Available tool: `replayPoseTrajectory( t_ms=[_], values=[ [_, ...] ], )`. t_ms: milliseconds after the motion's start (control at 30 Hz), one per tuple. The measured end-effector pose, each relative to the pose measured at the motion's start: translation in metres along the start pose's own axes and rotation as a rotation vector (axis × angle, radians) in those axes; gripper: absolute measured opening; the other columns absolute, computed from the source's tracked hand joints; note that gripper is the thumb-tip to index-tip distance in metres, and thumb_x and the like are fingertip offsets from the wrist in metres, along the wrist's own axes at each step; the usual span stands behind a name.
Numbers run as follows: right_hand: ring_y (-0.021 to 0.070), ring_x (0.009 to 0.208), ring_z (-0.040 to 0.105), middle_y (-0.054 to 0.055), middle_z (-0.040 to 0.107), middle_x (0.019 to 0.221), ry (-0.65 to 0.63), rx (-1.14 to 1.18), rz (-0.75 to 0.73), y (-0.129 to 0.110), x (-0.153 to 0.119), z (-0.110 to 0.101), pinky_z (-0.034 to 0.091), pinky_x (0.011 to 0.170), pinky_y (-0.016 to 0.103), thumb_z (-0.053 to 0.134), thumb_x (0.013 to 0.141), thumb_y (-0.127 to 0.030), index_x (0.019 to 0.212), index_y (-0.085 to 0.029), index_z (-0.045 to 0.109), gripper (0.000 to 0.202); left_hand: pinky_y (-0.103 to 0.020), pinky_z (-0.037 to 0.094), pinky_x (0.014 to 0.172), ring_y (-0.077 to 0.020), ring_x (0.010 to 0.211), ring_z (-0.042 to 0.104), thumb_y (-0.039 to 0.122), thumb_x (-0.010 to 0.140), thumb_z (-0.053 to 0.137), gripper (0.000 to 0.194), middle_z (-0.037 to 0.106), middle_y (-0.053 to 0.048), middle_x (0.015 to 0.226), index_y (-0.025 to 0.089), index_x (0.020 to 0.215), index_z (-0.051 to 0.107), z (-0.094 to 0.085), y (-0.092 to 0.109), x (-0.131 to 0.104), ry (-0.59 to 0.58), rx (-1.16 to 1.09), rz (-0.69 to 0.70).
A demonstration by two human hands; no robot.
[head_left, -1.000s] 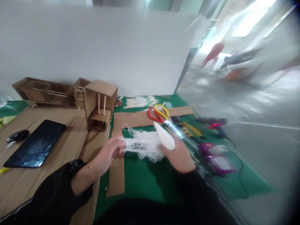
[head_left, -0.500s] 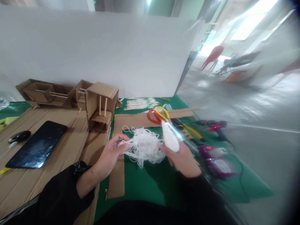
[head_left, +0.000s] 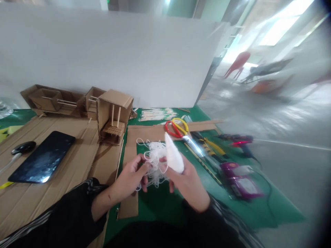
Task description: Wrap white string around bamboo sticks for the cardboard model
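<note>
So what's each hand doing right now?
Left hand: closed on tangled thin white string.
Right hand: closed around a white, pointed, cone-like bundle, fingers by the string.

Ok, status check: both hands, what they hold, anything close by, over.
Left hand pinching tangled white string. Right hand gripping smooth white pointed cone, fingers at the string. Metal scissors with red and yellow handles just beyond.
</note>
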State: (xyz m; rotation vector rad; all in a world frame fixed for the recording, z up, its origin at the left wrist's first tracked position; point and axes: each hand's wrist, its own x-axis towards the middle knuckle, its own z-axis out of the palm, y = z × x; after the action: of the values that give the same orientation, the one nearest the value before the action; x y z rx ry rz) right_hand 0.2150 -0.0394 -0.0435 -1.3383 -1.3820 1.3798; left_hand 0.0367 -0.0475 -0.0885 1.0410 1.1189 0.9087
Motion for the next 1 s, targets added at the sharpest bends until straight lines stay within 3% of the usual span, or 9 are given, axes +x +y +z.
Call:
replayPoseTrajectory(
  t_ms=[200, 367, 533, 733, 1000],
  values=[
    [0.0058, 0.034, 0.041, -0.006, 0.053, 0.061, -0.028, 0.066, 0.068, 0.010, 0.005, 0.009, 0.042, 0.029, 0.019, 0.065, 0.077, -0.037, 0.095, -0.019, 0.056, 0.027, -0.019, 0.046, 0.040, -0.0138, 0.059, 0.061, 0.051, 0.085, 0.052, 0.031, 0.059, 0.000, 0.074, 0.022, 0.095, 0.046, 0.006, 0.004, -0.004, -0.047, -0.061, 0.047],
    [0.0054, 0.034, 0.042, -0.006, 0.052, 0.060, -0.032, 0.079, 0.051, 0.011, 0.004, 0.010, 0.041, 0.029, 0.018, 0.067, 0.075, -0.031, 0.096, -0.019, 0.055, 0.027, -0.020, 0.048, 0.045, -0.0131, 0.067, 0.058, 0.043, 0.082, 0.061, 0.033, 0.059, -0.002, 0.088, 0.022, 0.102, 0.044, 0.007, 0.006, -0.006, -0.083, -0.060, 0.055],
    [0.0053, 0.036, 0.044, -0.006, 0.052, 0.064, -0.094, 0.045, 0.037, 0.010, 0.002, 0.013, 0.042, 0.030, 0.017, 0.064, 0.078, -0.032, 0.096, -0.020, 0.055, 0.024, -0.020, 0.047, 0.053, -0.0122, 0.069, 0.054, 0.043, 0.083, 0.060, 0.029, 0.058, 0.000, 0.083, 0.021, 0.099, 0.051, 0.004, 0.004, -0.003, -0.059, 0.010, 0.078],
    [0.0062, 0.033, 0.043, -0.007, 0.050, 0.056, -0.076, 0.048, 0.068, 0.010, 0.002, 0.012, 0.040, 0.028, 0.017, 0.065, 0.077, -0.034, 0.095, -0.019, 0.054, 0.025, -0.021, 0.042, 0.056, -0.0116, 0.066, 0.054, 0.039, 0.083, 0.062, 0.023, 0.062, -0.001, 0.079, 0.018, 0.090, 0.054, 0.005, 0.004, -0.004, -0.097, 0.002, 0.137],
    [0.0058, 0.030, 0.042, -0.010, 0.047, 0.052, 0.016, 0.090, 0.048, 0.015, 0.003, 0.009, 0.036, 0.028, 0.017, 0.066, 0.077, -0.032, 0.096, -0.019, 0.051, 0.027, -0.024, 0.045, 0.064, -0.0130, 0.068, 0.058, 0.030, 0.082, 0.064, 0.017, 0.064, 0.000, 0.079, 0.018, 0.089, 0.054, 0.004, 0.005, -0.003, -0.007, -0.289, 0.112]
  ],
)
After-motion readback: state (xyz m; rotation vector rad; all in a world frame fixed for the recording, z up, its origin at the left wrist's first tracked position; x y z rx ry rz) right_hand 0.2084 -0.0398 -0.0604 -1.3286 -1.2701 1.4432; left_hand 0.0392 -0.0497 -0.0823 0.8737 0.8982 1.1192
